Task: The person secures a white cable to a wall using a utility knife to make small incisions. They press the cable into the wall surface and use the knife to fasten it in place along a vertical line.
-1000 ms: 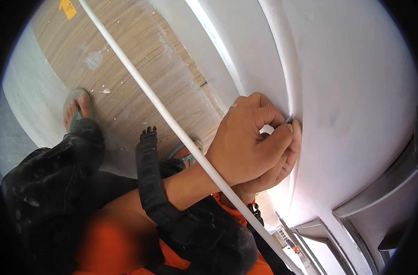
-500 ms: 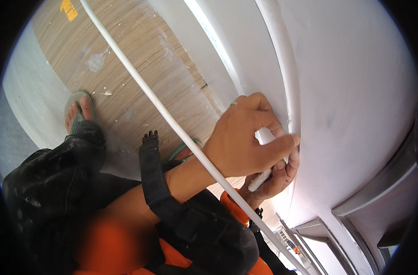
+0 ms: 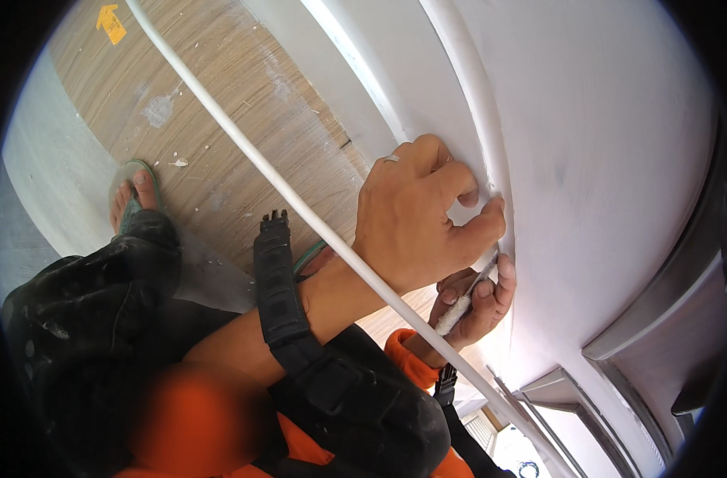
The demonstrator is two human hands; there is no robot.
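My left hand (image 3: 423, 215) comes in from the lower left, black strap around its forearm. Its fingers are bent, with a gap between forefinger and thumb. The thumb tip touches a long white raised moulding (image 3: 479, 127) on the pale panel; nothing shows in this hand. Below it, partly hidden behind it, my right hand (image 3: 487, 307) is closed on a thin flat tool (image 3: 454, 315). White, putty-like matter coats the tool, and a narrow grey edge shows toward the moulding. The tool's exact kind does not show.
A long white rod (image 3: 252, 155) crosses in front of my left forearm. Beyond it lies wood-grain flooring (image 3: 212, 167) with white specks and an orange arrow sticker (image 3: 110, 24). Sandalled feet show at left and behind the arm. Dark-framed openings (image 3: 642, 334) stand at lower right.
My left hand has shifted up and slightly left along the moulding. Its forefinger and thumb have drawn apart. More of the right hand's tool shows. The view has shifted slightly.
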